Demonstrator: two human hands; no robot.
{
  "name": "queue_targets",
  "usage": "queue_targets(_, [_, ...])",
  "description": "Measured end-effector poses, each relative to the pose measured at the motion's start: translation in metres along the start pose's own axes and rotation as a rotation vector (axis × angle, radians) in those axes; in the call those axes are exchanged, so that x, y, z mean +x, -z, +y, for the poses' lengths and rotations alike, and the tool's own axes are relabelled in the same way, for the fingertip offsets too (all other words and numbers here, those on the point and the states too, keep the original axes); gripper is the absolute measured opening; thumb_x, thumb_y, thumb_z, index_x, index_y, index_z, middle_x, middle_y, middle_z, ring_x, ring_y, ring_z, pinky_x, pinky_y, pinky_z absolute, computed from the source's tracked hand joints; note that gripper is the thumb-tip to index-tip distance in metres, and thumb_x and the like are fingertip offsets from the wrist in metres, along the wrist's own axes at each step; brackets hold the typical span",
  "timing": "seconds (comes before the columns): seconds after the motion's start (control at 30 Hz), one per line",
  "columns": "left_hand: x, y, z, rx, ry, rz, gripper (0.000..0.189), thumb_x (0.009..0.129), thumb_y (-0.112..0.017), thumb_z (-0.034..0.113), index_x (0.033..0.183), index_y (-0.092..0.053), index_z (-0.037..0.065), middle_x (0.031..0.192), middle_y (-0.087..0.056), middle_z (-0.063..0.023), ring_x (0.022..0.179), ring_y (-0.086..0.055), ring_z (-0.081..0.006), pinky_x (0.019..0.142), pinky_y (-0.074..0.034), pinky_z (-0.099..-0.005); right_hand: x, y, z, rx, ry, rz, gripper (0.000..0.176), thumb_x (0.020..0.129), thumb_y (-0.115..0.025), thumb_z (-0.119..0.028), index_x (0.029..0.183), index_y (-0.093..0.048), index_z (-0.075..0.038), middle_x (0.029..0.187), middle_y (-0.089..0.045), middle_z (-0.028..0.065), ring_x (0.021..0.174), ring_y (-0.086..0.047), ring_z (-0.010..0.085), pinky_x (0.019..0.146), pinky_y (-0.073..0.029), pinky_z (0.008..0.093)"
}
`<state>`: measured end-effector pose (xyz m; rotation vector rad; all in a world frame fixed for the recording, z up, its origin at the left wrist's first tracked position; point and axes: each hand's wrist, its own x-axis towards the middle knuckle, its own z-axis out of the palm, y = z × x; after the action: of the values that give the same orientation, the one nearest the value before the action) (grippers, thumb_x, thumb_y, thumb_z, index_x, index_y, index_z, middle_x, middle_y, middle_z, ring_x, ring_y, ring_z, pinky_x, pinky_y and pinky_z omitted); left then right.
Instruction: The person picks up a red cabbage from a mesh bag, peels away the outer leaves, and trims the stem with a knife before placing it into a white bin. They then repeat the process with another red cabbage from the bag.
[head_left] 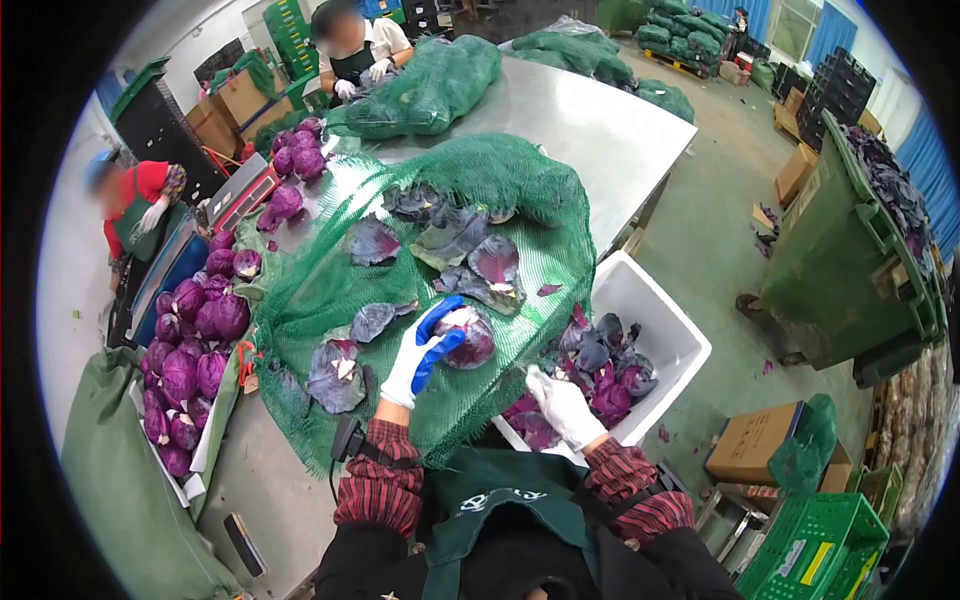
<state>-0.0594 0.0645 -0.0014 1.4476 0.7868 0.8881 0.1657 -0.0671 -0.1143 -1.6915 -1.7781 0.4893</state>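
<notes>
My left hand, in a white glove with blue on the palm and fingers, grips a red cabbage from its left side. The cabbage's pale cut stem faces up, and it rests on a green mesh sack spread over the metal table. Loose outer leaves lie around it on the mesh. To the right, my white-gloved right hand is above the near left side of a white bin holding purple leaves and trimmings. Its fingers are curled together; what they hold, if anything, is hidden.
Trimmed red cabbages are heaped at the left table edge. Another full mesh sack lies farther back, near a gloved co-worker. A second person stands left. A green wheeled bin and green crate are right.
</notes>
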Motion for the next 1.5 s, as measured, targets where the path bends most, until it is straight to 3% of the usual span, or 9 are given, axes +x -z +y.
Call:
queue_targets(0.2, [-0.005,-0.004,-0.010,0.019,-0.040,-0.033,0.065,0.077,-0.078,0.016,0.135,-0.050,0.001,0.135,-0.053,-0.0091,0.125,-0.048,-0.0200,0.109,-0.035,-0.0335,0.017,0.021,-0.043,0.190,-0.103,-0.004,0.050,0.101,-0.038,-0.039,0.134,-0.047,-0.002,0.126,-0.057,0.0224,0.099,-0.063,0.0360,0.083,-0.051,0.0438])
queue_targets(0.5, [-0.022,-0.018,-0.018,0.304,-0.189,0.103,0.064,0.075,-0.080,0.018,0.131,-0.055,0.001,0.136,-0.052,-0.0121,0.127,-0.048,-0.0231,0.108,-0.037,-0.0356,0.072,-0.012,-0.062,-0.135,0.092,0.260,0.048,0.102,-0.038,-0.039,0.112,-0.063,0.001,0.104,-0.066,0.0239,0.083,-0.065,0.0383,0.069,-0.052,0.0432])
queue_targets(0.57, [-0.020,-0.024,-0.016,0.377,-0.247,0.106,0.062,0.074,-0.080,0.020,0.128,-0.058,0.001,0.135,-0.052,-0.0136,0.129,-0.047,-0.0246,0.108,-0.036,-0.0363,0.084,0.036,-0.078,0.506,-0.505,-0.048,0.052,0.101,-0.035,-0.044,0.107,-0.064,-0.002,0.077,-0.066,0.0190,0.066,-0.065,0.0324,0.064,-0.049,0.0415])
queue_targets(0.77, [-0.048,-0.018,-0.030,0.093,-0.203,0.196,0.063,0.073,-0.080,0.008,0.130,-0.055,0.003,0.142,-0.046,-0.0131,0.130,-0.045,-0.0235,0.109,-0.036,-0.0370,0.093,0.024,-0.031,0.548,-0.569,-0.015,0.052,0.099,-0.040,-0.047,0.086,-0.066,-0.004,0.059,-0.060,0.0123,0.048,-0.057,0.0247,0.057,-0.046,0.0383])
queue_targets(0.9, [-0.052,0.001,-0.037,0.025,-0.067,0.235,0.072,0.073,-0.081,0.008,0.136,-0.047,0.004,0.137,-0.050,-0.0115,0.127,-0.047,-0.0222,0.107,-0.039,-0.0358,0.091,-0.004,-0.023,-0.196,-0.276,0.364,0.051,0.099,-0.041,-0.048,0.103,-0.061,-0.001,0.066,-0.065,0.0183,0.058,-0.064,0.0330,0.055,-0.050,0.0430])
queue_targets(1.03, [-0.046,-0.006,-0.029,0.504,-0.210,0.303,0.081,0.065,-0.085,0.022,0.136,-0.050,0.008,0.126,-0.051,-0.0143,0.114,-0.051,-0.0278,0.101,-0.042,-0.0393,0.068,0.031,-0.102,0.029,-0.081,0.104,0.065,0.099,-0.044,-0.044,0.144,-0.028,0.001,0.069,-0.064,0.0223,0.060,-0.064,0.0390,0.052,-0.049,0.0463])
queue_targets(1.17, [-0.046,-0.018,-0.016,0.754,-0.206,0.283,0.085,0.061,-0.086,0.024,0.138,-0.051,0.013,0.115,-0.047,-0.0144,0.104,-0.051,-0.0299,0.094,-0.044,-0.0396,0.056,0.026,-0.119,0.042,-0.094,-0.059,0.064,0.099,-0.041,-0.045,0.145,-0.029,-0.001,0.077,-0.066,0.0218,0.070,-0.065,0.0403,0.063,-0.051,0.0478])
queue_targets(1.3, [-0.048,-0.028,0.000,0.704,-0.197,0.268,0.083,0.062,-0.085,0.026,0.137,-0.052,0.013,0.111,-0.045,-0.0130,0.104,-0.049,-0.0290,0.094,-0.043,-0.0388,0.067,0.017,-0.074,-0.123,-0.127,0.025,0.046,0.102,-0.036,-0.038,0.109,-0.062,-0.001,0.083,-0.067,0.0212,0.077,-0.065,0.0395,0.068,-0.051,0.0474])
queue_targets(1.5, [-0.052,-0.027,-0.022,0.872,-0.336,0.309,0.082,0.062,-0.085,0.024,0.134,-0.051,0.007,0.129,-0.048,-0.0178,0.119,-0.050,-0.0337,0.100,-0.043,-0.0417,0.049,0.010,-0.084,0.011,0.010,0.014,0.065,0.101,-0.038,-0.043,0.142,-0.030,0.008,0.076,-0.064,0.0247,0.066,-0.063,0.0398,0.060,-0.050,0.0472])
